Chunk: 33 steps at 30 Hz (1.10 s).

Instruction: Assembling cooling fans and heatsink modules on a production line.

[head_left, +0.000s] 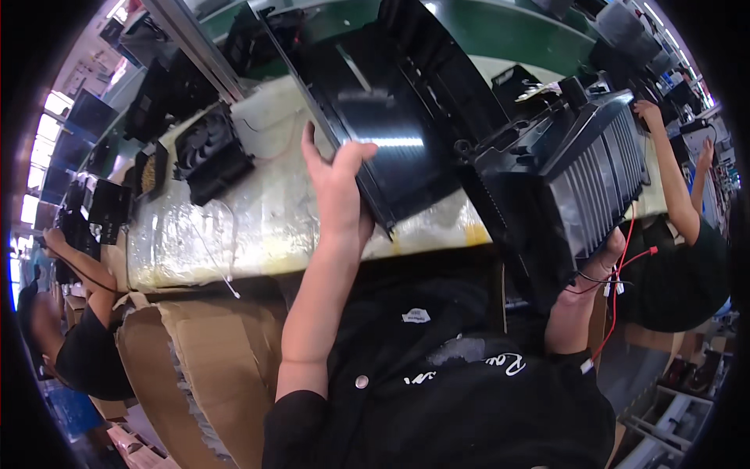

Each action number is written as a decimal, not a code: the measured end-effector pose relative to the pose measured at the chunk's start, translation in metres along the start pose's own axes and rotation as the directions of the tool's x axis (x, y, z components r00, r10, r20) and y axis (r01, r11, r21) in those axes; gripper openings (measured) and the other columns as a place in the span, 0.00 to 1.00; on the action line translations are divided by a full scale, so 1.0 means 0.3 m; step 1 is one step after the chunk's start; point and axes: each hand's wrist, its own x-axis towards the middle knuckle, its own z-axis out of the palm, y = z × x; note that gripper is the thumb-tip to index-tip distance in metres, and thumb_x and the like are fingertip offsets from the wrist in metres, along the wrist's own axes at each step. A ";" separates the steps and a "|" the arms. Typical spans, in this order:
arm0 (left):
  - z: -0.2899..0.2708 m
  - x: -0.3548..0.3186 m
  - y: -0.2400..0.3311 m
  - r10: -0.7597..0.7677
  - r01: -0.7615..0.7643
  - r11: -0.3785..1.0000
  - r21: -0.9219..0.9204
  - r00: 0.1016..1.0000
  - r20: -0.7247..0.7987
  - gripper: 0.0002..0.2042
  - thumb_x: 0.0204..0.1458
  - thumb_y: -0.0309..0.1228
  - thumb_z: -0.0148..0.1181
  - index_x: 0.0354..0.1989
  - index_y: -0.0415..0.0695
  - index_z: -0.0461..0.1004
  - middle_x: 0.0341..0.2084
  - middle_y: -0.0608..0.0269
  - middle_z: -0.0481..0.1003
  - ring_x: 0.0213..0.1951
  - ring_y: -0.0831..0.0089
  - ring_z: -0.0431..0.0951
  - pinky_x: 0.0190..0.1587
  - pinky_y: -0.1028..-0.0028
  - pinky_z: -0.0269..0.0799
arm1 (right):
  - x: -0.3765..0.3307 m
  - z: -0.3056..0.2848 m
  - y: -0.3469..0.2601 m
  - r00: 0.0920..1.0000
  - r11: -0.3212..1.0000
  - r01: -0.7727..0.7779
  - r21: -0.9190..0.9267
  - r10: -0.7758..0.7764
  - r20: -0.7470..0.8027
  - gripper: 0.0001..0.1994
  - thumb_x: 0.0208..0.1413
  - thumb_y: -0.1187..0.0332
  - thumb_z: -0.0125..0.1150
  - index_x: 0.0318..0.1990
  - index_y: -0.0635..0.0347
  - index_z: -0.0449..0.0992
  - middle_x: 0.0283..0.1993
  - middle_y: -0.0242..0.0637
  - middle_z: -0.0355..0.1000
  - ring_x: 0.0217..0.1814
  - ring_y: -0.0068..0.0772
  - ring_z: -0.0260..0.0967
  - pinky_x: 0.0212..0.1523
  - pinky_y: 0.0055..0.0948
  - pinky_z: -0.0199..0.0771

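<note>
My left hand (337, 176) is at the near left edge of a wide, glossy black plastic panel (391, 117). Its thumb lies over the face and a finger is outside the edge, so the rim sits between them. My right hand (609, 254) is under a black housing with grey ribbed fins (598, 176), holding it up tilted; most of its fingers are hidden behind it. A red wire with a red connector (653, 251) and a thin black wire hang beside that hand. Panel and housing meet near the middle; whether they are joined I cannot tell.
A black fan unit (207, 152) lies on the plastic-wrapped worktable (176, 258), with a white-tipped cable (234, 292) near its front edge. A small tray of brass-coloured parts (148, 173) is farther left. An opened cardboard box (211, 336) stands below. Co-workers are on both sides.
</note>
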 end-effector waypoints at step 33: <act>-0.218 -0.047 0.024 -0.311 0.310 0.950 -0.029 0.950 -0.018 0.48 0.37 0.34 0.70 0.67 0.41 0.47 0.57 0.58 0.61 0.58 0.65 0.64 0.61 0.65 0.59 | 0.015 0.110 0.306 0.925 0.924 -0.142 0.355 0.252 -0.285 0.31 0.48 0.63 0.58 0.62 0.64 0.64 0.58 0.48 0.69 0.58 0.44 0.69 0.61 0.45 0.67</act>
